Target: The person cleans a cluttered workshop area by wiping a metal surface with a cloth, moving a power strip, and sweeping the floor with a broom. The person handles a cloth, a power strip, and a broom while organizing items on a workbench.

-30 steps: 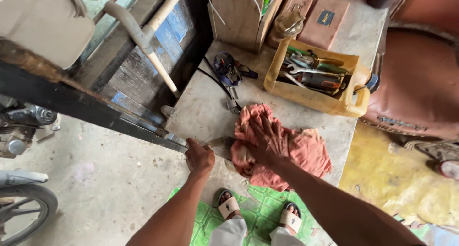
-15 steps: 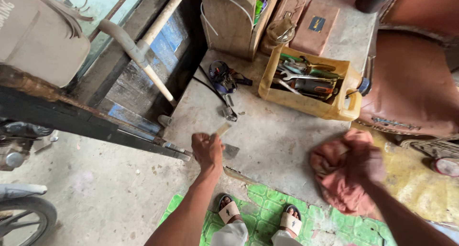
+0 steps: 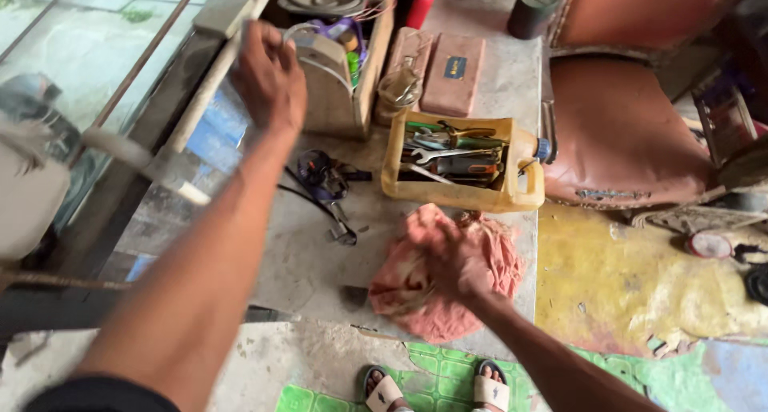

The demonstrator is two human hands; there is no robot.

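Note:
My left hand (image 3: 268,76) reaches far out to the upper left corner of a wooden box (image 3: 336,92) full of odds and ends. Its fingers curl near the box's white wire handle and a pale wooden pole (image 3: 192,116); what they grip is hidden behind the hand. My right hand (image 3: 456,264) lies on a crumpled pink-red rag (image 3: 408,292), with the fingers bunched into the cloth. The rag rests on the front part of a grey concrete slab (image 3: 304,252).
A cut-open yellow jerrycan (image 3: 464,192) with wrenches and pliers stands just behind the rag. Left of it lie dark pliers with a black strap (image 3: 324,176). A brown flat case (image 3: 452,72) and a brown seat (image 3: 624,140) sit behind. My sandalled feet (image 3: 384,392) stand below.
My left hand went from the slab's front edge up to the wooden box. My right hand carried the rag from the right side back onto the slab.

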